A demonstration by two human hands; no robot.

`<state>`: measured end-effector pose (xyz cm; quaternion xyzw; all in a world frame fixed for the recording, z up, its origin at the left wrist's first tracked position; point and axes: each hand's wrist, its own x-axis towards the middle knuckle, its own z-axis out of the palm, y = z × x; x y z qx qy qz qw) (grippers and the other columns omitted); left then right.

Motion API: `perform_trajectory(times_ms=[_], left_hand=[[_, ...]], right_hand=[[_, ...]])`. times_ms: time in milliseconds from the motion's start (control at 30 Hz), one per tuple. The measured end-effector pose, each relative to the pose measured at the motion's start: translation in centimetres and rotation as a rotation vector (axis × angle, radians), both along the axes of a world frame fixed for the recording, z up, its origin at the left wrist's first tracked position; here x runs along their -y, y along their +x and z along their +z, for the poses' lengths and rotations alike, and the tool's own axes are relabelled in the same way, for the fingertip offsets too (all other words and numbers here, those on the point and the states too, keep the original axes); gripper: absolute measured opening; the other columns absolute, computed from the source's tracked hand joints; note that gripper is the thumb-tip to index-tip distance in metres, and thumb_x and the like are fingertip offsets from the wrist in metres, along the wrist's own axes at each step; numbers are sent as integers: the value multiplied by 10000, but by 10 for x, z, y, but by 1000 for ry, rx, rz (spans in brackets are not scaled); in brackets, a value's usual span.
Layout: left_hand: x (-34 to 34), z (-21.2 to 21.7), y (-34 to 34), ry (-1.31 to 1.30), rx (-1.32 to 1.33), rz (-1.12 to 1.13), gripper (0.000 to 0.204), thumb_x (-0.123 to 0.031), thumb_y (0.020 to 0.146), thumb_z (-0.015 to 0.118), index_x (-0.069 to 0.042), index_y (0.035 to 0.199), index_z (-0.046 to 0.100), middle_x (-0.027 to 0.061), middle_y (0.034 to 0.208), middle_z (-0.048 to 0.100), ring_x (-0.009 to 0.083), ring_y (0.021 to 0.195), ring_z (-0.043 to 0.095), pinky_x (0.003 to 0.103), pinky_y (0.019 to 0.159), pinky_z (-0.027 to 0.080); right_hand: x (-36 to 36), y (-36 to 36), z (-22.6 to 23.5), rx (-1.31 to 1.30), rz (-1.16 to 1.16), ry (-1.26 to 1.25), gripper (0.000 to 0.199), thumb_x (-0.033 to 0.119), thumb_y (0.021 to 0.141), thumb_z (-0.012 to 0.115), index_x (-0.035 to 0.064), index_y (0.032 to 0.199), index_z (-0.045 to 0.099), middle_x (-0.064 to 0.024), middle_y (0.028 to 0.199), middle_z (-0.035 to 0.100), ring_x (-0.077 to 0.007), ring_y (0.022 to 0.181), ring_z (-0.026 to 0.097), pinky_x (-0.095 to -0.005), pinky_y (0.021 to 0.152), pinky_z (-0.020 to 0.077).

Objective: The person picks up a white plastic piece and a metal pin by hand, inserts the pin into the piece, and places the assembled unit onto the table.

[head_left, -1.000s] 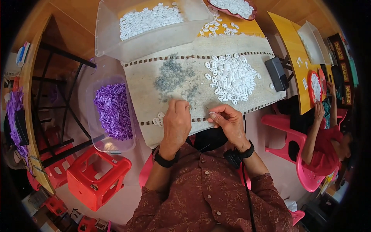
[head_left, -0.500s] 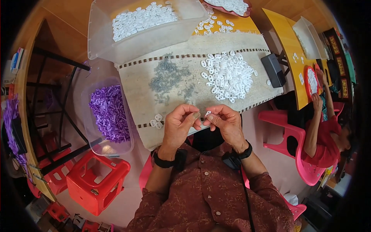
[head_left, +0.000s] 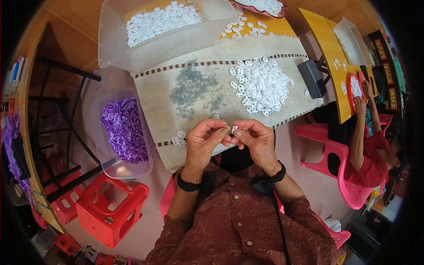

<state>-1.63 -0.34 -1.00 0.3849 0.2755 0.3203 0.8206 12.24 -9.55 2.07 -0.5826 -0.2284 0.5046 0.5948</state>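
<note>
Above the near edge of the cloth-covered table, my two hands meet at the fingertips. My right hand (head_left: pixel 256 139) pinches a small white plastic oval piece with holes (head_left: pixel 234 129). Thumb and forefinger of my left hand (head_left: pixel 205 139) are closed right beside that piece; whatever is in them is too small to make out. Beyond my hands lie a scattered heap of small grey pins or springs (head_left: pixel 191 86) and, to its right, a pile of white oval pieces (head_left: pixel 260 86). Several white pieces (head_left: pixel 179 139) lie together left of my left hand.
A clear bin (head_left: pixel 168 51) of white pieces stands at the back; a pink dish (head_left: pixel 254 12) is beside it. Left are a tub of purple pieces (head_left: pixel 126 132) and a red stool (head_left: pixel 112 210). A black box (head_left: pixel 312 79) sits at the right edge. Another person (head_left: pixel 369 150) works at right.
My hands have come closer together, so the white piece now sits against my left fingertips. At right, the other person's hands have shifted at the red tray.
</note>
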Motion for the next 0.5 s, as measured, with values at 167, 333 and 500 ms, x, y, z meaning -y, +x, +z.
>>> perform_trajectory(times_ms=[167,333,500], left_hand=[[1,-1,0,26,-29,4,126,15,882,625,34,1006,626,81,876,675,113,736,654,234,665,548],[1,-1,1,47,-42,1,125,22,880,622,33,1004,637,80,883,680,114,740,657,232,674,549],[2,2,0,76,-52,-19,119,24,890,608,38,1005,638,88,885,684,117,752,665,230,686,554]], right_hand=[[2,0,0,8,-5,-1,159,42,921,594,7,1073,625,-64,897,700,-89,779,656,-180,592,466],[2,0,0,31,7,4,147,50,924,594,9,1062,625,-65,884,703,-85,770,658,-175,586,462],[1,1,3,28,35,8,125,63,932,589,14,1039,628,-67,884,705,-87,779,660,-176,586,463]])
